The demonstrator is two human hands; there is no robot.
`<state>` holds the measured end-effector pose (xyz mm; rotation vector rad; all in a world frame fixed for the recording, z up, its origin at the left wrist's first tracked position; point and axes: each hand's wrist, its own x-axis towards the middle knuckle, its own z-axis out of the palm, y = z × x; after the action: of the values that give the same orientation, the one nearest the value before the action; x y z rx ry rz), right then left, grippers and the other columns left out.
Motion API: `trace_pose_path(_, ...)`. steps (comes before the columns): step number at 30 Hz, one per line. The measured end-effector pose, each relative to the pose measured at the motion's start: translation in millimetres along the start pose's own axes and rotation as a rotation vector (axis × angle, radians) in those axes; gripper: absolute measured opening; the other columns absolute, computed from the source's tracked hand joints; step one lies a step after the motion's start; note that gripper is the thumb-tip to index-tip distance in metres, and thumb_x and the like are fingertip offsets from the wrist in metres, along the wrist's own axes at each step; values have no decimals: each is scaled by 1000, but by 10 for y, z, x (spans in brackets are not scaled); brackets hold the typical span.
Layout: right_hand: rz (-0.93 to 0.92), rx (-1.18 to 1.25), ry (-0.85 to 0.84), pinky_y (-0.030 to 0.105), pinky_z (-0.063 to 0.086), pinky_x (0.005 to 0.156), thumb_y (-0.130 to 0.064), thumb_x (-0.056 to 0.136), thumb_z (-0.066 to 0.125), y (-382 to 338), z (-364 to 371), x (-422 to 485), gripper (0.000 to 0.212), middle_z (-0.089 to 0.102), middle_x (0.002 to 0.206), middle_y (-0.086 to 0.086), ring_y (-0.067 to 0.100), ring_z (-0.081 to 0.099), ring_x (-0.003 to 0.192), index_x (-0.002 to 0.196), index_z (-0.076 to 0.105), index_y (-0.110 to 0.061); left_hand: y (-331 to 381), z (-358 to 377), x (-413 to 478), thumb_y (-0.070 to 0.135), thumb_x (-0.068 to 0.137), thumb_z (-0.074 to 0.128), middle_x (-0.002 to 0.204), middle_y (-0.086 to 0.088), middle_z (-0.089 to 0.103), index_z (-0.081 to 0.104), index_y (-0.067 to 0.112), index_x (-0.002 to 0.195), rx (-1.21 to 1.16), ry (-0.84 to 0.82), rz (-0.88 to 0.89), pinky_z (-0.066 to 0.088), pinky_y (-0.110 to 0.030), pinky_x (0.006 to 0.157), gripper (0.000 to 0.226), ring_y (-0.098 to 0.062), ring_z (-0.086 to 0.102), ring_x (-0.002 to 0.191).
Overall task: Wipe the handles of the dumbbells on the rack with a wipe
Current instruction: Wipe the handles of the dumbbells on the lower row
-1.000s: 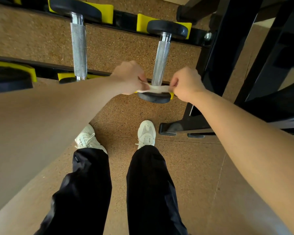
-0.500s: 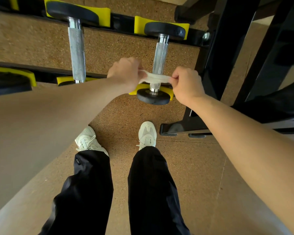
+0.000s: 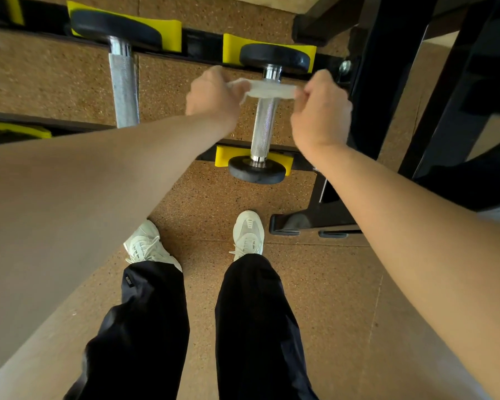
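A small dumbbell with black ends lies on the rack, its knurled metal handle [image 3: 263,127] running away from me. A white wipe [image 3: 267,89] is stretched across the far end of that handle, close to the far black end. My left hand [image 3: 212,95] pinches the wipe's left end and my right hand [image 3: 321,106] pinches its right end, one on each side of the handle. A bigger dumbbell's handle [image 3: 124,88] lies on the rack to the left, with no hand on it.
The black rack rails carry yellow cradles [image 3: 253,157] under the dumbbell ends. A black rack upright [image 3: 384,82] stands just right of my right hand. Below are cork-coloured flooring, my black trousers and white shoes [image 3: 248,233].
Both hands have slid the stretched wipe along the handle, from its near end by the near black end up to its far end.
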<state>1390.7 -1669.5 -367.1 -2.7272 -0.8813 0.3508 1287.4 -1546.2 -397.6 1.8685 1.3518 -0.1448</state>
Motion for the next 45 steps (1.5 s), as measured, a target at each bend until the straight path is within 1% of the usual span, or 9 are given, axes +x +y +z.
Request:
trace_pose_path(4, 356, 60, 97, 25, 46, 72, -32, 101, 56, 116, 32, 99, 23, 68, 109, 0, 19, 66, 105, 112, 65, -14, 230, 93, -92, 47, 100, 52, 105, -2, 64, 64, 17, 109, 14, 34, 109, 50, -35, 72, 34, -24, 62, 94)
trace_pose_path(9, 216, 242, 22, 24, 39, 73, -36, 96, 62, -191, 108, 111, 21, 59, 87, -9, 11, 56, 87, 95, 70, -16, 49, 25, 149, 45, 96, 62, 101, 8, 69, 68, 19, 112, -298, 155, -254, 48, -19, 65, 32, -8, 65, 90)
trace_pose_path(16, 528, 384, 64, 26, 57, 73, -37, 92, 69, 68, 221, 204, 18, 72, 89, -5, 13, 71, 87, 90, 75, -19, 104, 82, 34, 35, 88, 72, 73, 6, 69, 55, 26, 65, -455, 22, -54, 53, -21, 61, 30, -7, 65, 68)
trace_pose_path(20, 341, 534, -86, 43, 61, 71, -34, 91, 69, -24, 271, 123, 22, 71, 77, -1, 18, 71, 74, 73, 61, -25, -107, -23, 108, 40, 88, 74, 85, 6, 73, 64, 24, 75, -308, 57, -200, 54, -22, 62, 23, -8, 69, 79)
trace_pose_path(27, 331, 296, -205, 36, 60, 80, -31, 96, 65, 253, 168, -38, 15, 70, 86, -2, 12, 69, 78, 86, 62, -20, -164, -26, -52, 34, 89, 75, 81, 4, 66, 56, 22, 71, -200, -177, -6, 50, -21, 67, 29, -8, 63, 76)
trace_pose_path(31, 182, 356, -347, 35, 59, 75, -27, 95, 66, 131, 132, -159, 18, 68, 82, -3, 14, 68, 77, 79, 59, -24, -334, -101, -26, 37, 88, 76, 95, 0, 68, 68, 18, 89, -36, -67, -73, 44, -23, 61, 21, -15, 64, 89)
trace_pose_path(37, 162, 54, -360, 18, 37, 58, -29, 96, 65, 349, 87, -283, 19, 65, 88, -1, 3, 51, 66, 97, 71, -11, -370, -87, -200, 36, 86, 78, 83, 10, 59, 63, 20, 83, 59, -275, 113, 36, -14, 55, 22, -3, 57, 75)
trace_pose_path(41, 6, 108, -484, 28, 47, 69, -28, 91, 72, 193, 146, -441, 14, 64, 82, -5, 10, 59, 73, 84, 70, -16, -550, -171, -176, 35, 83, 81, 98, -1, 67, 69, 17, 94, 188, -208, 23, 48, -21, 63, 25, -19, 65, 90)
trace_pose_path(45, 113, -6, -446, 29, 50, 69, -30, 89, 74, 353, 184, -412, 16, 72, 89, 3, 14, 63, 77, 90, 75, -13, -485, -180, -289, 38, 80, 82, 95, 3, 67, 70, 20, 94, 228, -397, 169, 51, -22, 61, 26, -14, 64, 78)
